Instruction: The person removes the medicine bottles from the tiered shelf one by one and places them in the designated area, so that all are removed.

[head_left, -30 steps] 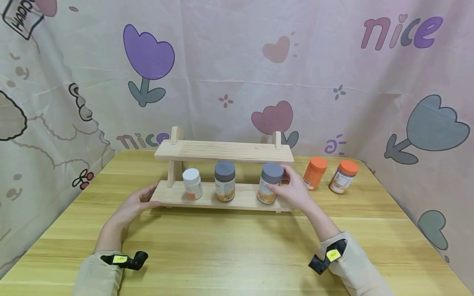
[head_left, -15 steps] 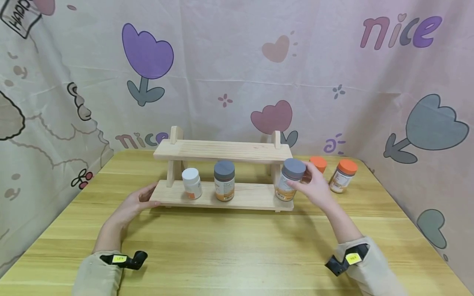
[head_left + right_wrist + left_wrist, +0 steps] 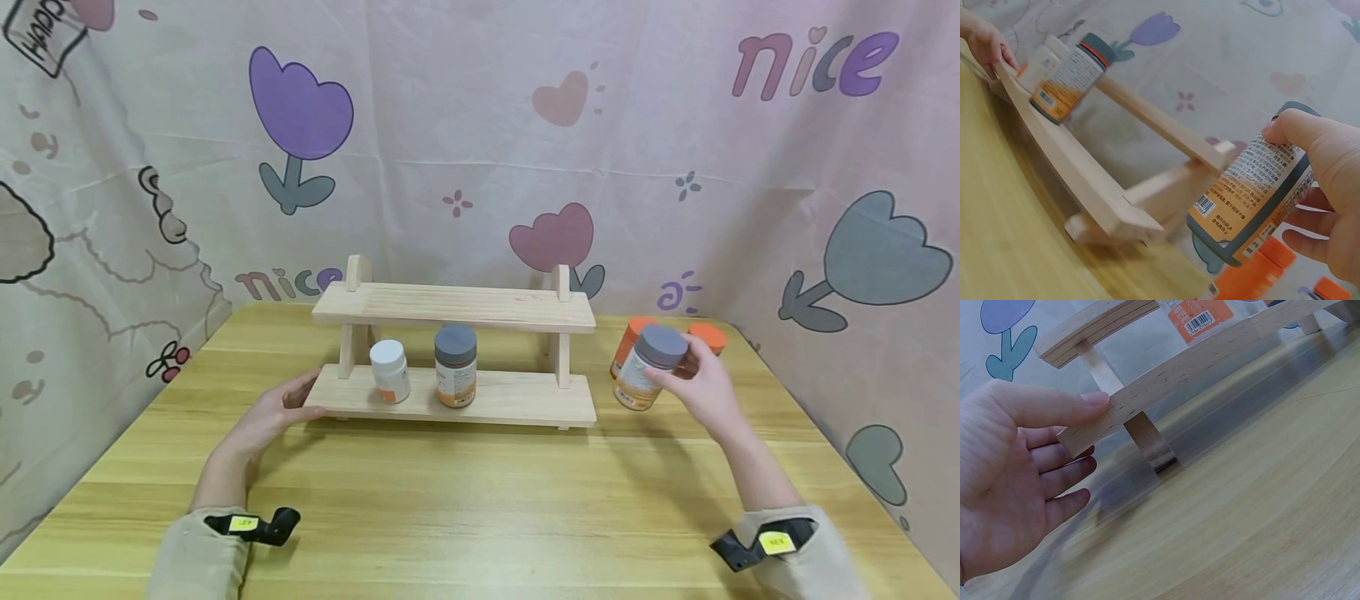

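A two-tier wooden shelf stands on the table. At its left end my left hand grips the lower board, thumb on the front edge and fingers behind. A grey-lidded supplement bottle, slightly tilted, is held in my right hand off the shelf's right end. In the right wrist view, thumb and fingers lie around that bottle. On the lower board stand a small white bottle and a second grey-lidded bottle, both upright.
Behind the held bottle are an orange bottle, partly hidden, and another orange-lidded bottle, mostly covered by my right hand. The wooden table reaches back to a printed cloth.
My right hand has carried the grey-lidded bottle rightward off the lower board, past the shelf's end, to in front of the orange-lidded bottles. My left hand keeps its place.
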A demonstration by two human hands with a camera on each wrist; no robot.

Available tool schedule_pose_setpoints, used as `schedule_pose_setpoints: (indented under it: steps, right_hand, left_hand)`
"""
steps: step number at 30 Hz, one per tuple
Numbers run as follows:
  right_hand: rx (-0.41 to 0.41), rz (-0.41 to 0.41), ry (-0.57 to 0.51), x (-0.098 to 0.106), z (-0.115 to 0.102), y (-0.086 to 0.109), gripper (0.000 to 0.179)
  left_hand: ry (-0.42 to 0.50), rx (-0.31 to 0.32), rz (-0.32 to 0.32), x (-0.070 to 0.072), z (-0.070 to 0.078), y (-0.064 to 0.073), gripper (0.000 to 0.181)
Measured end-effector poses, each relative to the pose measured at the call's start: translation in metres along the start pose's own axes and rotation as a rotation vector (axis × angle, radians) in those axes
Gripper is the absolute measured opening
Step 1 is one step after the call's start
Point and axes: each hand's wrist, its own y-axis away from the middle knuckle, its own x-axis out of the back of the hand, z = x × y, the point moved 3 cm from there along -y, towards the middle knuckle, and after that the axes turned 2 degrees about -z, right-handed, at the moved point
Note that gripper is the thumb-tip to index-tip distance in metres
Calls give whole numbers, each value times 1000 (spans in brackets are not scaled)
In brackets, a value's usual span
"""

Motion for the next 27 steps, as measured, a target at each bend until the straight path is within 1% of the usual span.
schedule_pose_setpoints:
  steps: [5, 12, 17, 21, 23, 27]
  right_hand:
    - [-10, 12, 33, 11, 11, 4, 57]
    - [-52, 7, 66, 15, 29, 8, 60]
    - [-110, -12, 92, 14, 41, 11, 65]
    - [-151, -36, 85, 11, 50, 12, 71]
    - [-164, -49, 74, 9, 53, 13, 72]
    - [-165, -59, 71, 7, 59, 14, 70]
  left_hand:
    - [-2, -7, -1, 0, 1, 0, 78]
    - [1, -9, 3, 0, 1, -1, 78]
    - [4, -4, 6, -1, 1, -1, 78]
    - [5, -4, 8, -1, 0, -1, 78]
    - [2, -4, 8, -1, 0, -1, 78]
    - [-5, -6, 9, 0, 0, 0, 77]
